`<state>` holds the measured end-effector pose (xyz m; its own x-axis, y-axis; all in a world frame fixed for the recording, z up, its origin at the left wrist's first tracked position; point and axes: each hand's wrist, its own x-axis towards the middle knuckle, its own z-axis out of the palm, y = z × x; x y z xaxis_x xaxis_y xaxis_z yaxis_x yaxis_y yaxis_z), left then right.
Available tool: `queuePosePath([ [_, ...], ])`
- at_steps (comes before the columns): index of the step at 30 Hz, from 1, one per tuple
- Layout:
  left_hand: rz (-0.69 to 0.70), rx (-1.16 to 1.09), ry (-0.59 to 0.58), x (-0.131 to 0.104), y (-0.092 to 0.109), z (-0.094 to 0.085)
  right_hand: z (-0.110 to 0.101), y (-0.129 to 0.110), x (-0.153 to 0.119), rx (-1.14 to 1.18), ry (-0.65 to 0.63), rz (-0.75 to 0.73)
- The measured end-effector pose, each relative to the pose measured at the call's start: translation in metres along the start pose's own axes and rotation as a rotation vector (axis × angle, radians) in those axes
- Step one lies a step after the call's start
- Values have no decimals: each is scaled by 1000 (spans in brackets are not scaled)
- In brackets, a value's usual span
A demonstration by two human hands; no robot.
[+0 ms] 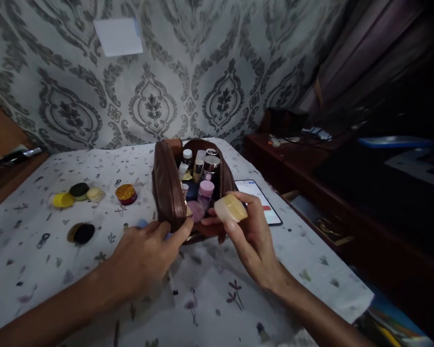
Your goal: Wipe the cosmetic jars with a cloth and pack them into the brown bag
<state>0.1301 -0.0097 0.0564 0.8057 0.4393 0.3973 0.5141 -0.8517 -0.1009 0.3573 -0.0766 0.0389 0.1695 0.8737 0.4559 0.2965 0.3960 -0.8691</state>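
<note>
The right hand (pixel 255 243) is pinched around 1 small, squat yellow jar with a pale end (pixel 236 207). The jar is at the near right corner of the brown leather zip bag (pixel 169 193), tipped over, with its pale end toward the bag's open mouth. The left hand (pixel 144 250) is at the bag's near left edge, with 1 finger by the zip; I cannot tell if it grips.

Inside the bag, bottles crowd close together. The purple bottle with a round pink lid (pixel 206 190) is nearest the jar and takes up room there. Right of the bag lies 1 flat phone with a lit screen (pixel 263 193). Left of the bag, apart from it, sits 1 round pot with a shiny orange top (pixel 126 193).
</note>
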Motion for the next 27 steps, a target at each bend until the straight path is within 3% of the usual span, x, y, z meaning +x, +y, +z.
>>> queuePosePath([
  [4,37,7,7,-3,-5,3,-6,3,-3,82,-77,46],
  [9,127,35,68,1,-5,9,-9,1,8,92,10,57],
  [14,143,59,97,3,-2,12,-14,-12,25,-96,7,-19],
  [20,161,123,82,0,-2,8,-16,-33,47,-417,-170,-126],
  [27,144,175,124,0,3,6,-8,-45,77,-768,-490,-44],
])
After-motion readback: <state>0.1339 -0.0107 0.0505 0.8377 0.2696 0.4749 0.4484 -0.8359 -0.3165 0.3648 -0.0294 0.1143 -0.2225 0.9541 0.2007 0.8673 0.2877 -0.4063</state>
